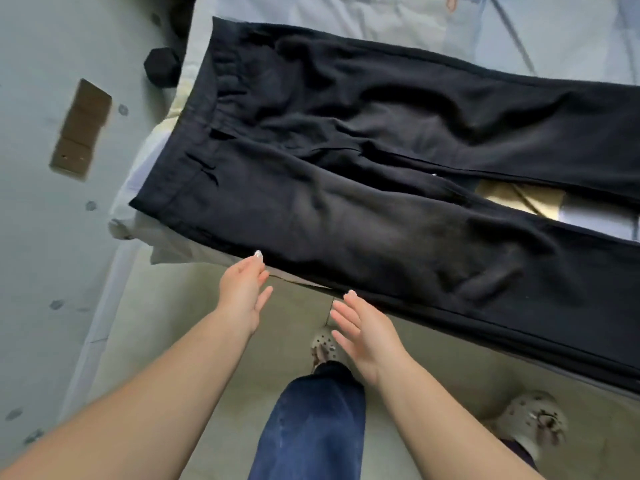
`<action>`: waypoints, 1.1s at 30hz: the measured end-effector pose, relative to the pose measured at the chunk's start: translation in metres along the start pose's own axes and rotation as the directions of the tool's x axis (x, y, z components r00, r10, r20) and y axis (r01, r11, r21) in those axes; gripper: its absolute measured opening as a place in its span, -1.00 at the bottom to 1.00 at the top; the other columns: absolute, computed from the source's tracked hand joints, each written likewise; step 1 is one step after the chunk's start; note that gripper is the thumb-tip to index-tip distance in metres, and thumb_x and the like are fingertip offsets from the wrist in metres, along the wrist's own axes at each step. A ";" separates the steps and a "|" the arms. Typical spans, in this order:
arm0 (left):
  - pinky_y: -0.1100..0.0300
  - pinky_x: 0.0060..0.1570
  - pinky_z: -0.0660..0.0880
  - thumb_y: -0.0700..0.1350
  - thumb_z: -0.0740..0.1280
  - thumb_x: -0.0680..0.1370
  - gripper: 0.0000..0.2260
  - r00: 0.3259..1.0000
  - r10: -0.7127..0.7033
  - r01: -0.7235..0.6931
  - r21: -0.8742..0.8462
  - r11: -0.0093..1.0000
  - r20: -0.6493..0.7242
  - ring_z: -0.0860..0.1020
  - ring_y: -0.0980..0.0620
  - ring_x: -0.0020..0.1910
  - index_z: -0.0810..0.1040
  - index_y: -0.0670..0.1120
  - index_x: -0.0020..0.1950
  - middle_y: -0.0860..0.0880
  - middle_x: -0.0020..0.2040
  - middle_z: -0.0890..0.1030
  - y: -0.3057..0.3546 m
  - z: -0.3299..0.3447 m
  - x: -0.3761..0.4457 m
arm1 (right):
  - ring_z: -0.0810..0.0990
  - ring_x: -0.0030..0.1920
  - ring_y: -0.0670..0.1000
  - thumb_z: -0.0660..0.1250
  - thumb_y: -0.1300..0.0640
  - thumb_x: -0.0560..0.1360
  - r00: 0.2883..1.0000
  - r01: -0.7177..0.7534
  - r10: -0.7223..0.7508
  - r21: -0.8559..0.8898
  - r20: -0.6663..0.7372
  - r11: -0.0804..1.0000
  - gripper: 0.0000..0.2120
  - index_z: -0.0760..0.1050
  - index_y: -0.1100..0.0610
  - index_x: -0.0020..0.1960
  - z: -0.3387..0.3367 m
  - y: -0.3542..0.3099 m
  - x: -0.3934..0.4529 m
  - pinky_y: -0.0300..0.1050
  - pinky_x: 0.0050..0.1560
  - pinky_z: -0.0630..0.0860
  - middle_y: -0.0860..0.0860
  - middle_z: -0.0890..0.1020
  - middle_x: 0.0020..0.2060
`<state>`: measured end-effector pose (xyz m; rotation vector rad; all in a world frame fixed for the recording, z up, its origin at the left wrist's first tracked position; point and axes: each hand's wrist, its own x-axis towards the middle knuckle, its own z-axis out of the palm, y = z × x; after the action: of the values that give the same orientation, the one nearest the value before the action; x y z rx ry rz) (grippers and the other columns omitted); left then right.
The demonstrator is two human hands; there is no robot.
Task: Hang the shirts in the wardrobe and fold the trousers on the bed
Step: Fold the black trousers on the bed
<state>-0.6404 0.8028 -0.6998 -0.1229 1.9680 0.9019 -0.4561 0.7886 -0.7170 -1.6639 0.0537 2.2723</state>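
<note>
Bedroom view, looking down at a bed with pale blue-grey sheet (398,15) running across the upper and right part of frame; pale greenish tiled floor (194,341) below it.

Far left: grey-green wall surface (34,237) with small dark spots, and a brown rectangular cardboard-like piece (81,129) on it. Blurred, can't tell what it is. Just right of that, near the bed's corner, a small black rounded object (162,65), unclear.

Centre: black trousers with elastic waistband (346,174) laid flat on the bed, waistband to the left at the bed edge, both legs running off to the right and out of frame. Fabric is wrinkled around the seat. The legs part slightly toward the right; a yellow-and-white patch of bedding (519,200) shows in the gap. Under the waist end, a white folded cloth (180,244) sticks out over the bed edge.

Left hand (242,289): fingers straight and relaxed, holding nothing, fingertips just at the near edge of the trousers.

Right hand (363,330): also spread with fingers straight, holding nothing, just beside the near edge of the lower leg. Can't tell whether it touches the fabric.

Bottom: person's leg in blue denim (311,427), with beige perforated clogs (530,424) on the floor, one under the hands and one far right.
</note>
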 end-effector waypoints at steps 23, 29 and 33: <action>-0.02 0.14 0.55 -0.15 0.36 0.52 -0.70 0.968 0.061 -0.111 -0.201 0.973 -0.242 0.59 -0.01 0.03 0.45 -0.13 0.23 -0.08 0.18 0.57 0.084 -0.067 0.074 | 0.70 -0.20 -0.05 0.47 0.11 0.44 0.953 0.130 -0.016 0.365 -0.301 0.922 -0.75 0.55 0.25 0.01 0.105 0.014 0.008 -0.21 -0.27 0.60 0.10 0.66 -0.07; 0.03 0.05 0.59 -0.18 0.32 0.49 -0.92 0.939 0.107 -0.181 -0.206 0.962 -0.327 0.60 -0.03 -0.01 0.51 -0.07 -0.04 -0.11 0.14 0.60 0.097 -0.076 0.049 | 0.71 -0.18 0.00 0.39 0.07 0.50 0.961 0.180 -0.098 0.314 -0.258 0.932 -0.81 0.55 0.20 -0.03 0.107 -0.004 -0.025 -0.17 -0.28 0.61 0.07 0.66 -0.08; 0.12 -0.14 0.62 -0.14 0.33 0.49 -0.94 0.954 0.100 -0.200 -0.354 0.914 -0.282 0.63 0.01 -0.07 0.50 -0.02 -0.07 -0.07 0.08 0.61 0.138 -0.052 0.036 | 0.71 -0.18 0.03 0.30 0.04 0.55 0.930 0.311 -0.245 0.236 -0.273 0.920 -0.80 0.51 0.18 0.03 0.101 -0.050 -0.040 -0.18 -0.34 0.60 0.07 0.64 -0.06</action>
<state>-0.7559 0.8792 -0.6382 -0.3292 2.0363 1.4280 -0.5244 0.8480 -0.6394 -1.6645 0.1686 1.7578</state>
